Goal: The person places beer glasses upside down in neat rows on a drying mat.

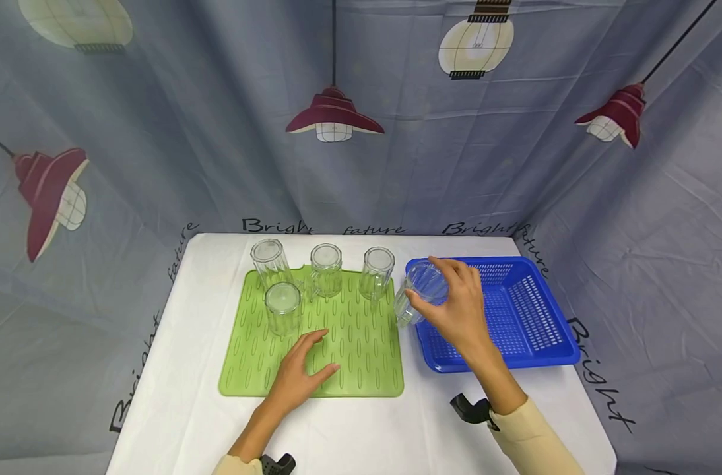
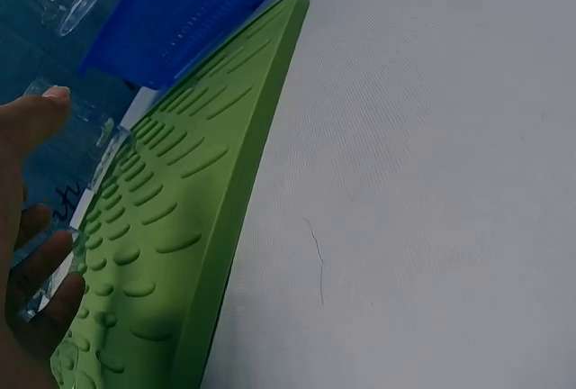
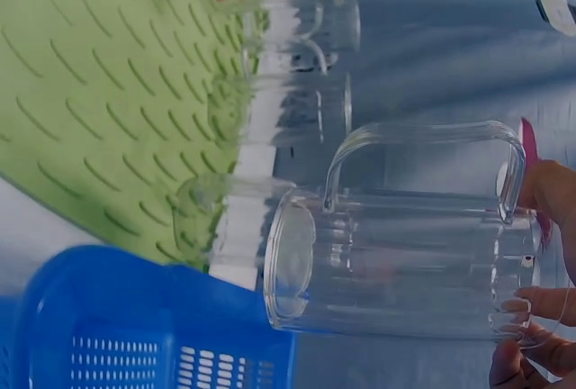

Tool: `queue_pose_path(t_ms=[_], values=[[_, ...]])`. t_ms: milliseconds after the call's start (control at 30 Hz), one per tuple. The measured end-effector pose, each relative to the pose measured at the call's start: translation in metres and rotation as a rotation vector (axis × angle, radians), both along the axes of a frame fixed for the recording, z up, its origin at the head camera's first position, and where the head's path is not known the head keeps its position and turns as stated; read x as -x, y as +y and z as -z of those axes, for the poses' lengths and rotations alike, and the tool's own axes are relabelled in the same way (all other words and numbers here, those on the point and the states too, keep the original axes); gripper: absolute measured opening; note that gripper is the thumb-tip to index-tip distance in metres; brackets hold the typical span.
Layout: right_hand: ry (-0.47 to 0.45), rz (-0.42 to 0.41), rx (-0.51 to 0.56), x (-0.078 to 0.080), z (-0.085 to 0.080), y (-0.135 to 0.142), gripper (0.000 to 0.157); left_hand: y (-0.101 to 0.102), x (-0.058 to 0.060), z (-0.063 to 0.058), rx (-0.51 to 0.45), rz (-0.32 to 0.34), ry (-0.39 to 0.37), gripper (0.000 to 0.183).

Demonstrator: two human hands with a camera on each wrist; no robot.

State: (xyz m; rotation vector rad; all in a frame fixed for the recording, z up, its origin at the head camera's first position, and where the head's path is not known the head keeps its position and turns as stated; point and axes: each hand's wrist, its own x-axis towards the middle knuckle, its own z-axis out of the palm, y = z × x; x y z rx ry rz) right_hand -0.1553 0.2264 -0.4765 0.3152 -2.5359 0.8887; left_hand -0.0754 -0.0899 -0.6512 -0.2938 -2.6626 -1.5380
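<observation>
My right hand (image 1: pixel 460 307) grips a clear glass mug (image 1: pixel 419 290) by one end, above the left rim of a blue plastic basket (image 1: pixel 506 366). Its side handle (image 3: pixel 423 132) shows in the right wrist view. Over the front part of a green ridged mat (image 1: pixel 361 369) hovers my left hand (image 1: pixel 295 376), fingers spread and holding nothing. Several glass mugs stand bottom-up on the mat: one at the back left (image 1: pixel 270 259), one in front of it (image 1: pixel 284 313), one at the back middle (image 1: pixel 326 267), one at the back right (image 1: pixel 377 270).
A white cloth (image 1: pixel 432 429) covers the table under the mat and basket. Grey-blue curtains (image 1: pixel 396 178) printed with lamps hang behind and at both sides. The basket's visible inside shows its slotted floor (image 1: pixel 503 323).
</observation>
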Motion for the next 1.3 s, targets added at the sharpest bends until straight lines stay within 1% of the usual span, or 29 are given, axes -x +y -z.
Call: queue_pose_path(t_ms=[267, 400, 500, 633, 700, 867, 967, 1133, 1233, 1300], values=[[-0.026, -0.048, -0.001, -0.005, 0.007, -0.010, 0.075, 0.005, 0.007, -0.005, -0.004, 0.025, 0.029, 0.082], [-0.018, -0.075, -0.008, -0.007, 0.009, -0.014, 0.075, 0.007, 0.010, -0.003, -0.013, 0.048, 0.022, 0.083], [0.000, -0.108, -0.010, -0.008, 0.012, -0.016, 0.074, 0.012, 0.012, -0.002, -0.076, 0.072, 0.003, 0.082], [-0.004, -0.153, -0.008, -0.011, 0.014, -0.019, 0.075, 0.017, 0.014, -0.008, -0.188, 0.094, -0.016, 0.080], [-0.020, -0.167, -0.009, -0.013, 0.015, -0.021, 0.076, 0.019, 0.015, -0.012, -0.217, 0.101, -0.012, 0.079], [-0.055, -0.188, -0.026, -0.014, 0.017, -0.024, 0.076, 0.023, 0.018, -0.018, -0.215, 0.120, 0.013, 0.079], [-0.045, -0.210, -0.035, -0.015, 0.019, -0.027, 0.075, 0.026, 0.021, -0.019, -0.216, 0.141, 0.012, 0.080], [0.004, -0.285, -0.043, -0.013, 0.021, -0.032, 0.076, 0.032, 0.026, -0.021, -0.241, 0.161, -0.006, 0.080], [0.010, -0.334, -0.051, -0.013, 0.022, -0.036, 0.077, 0.034, 0.028, -0.022, -0.268, 0.178, -0.002, 0.081], [0.003, -0.360, -0.056, -0.014, 0.023, -0.039, 0.076, 0.036, 0.028, -0.023, -0.265, 0.192, 0.005, 0.081]])
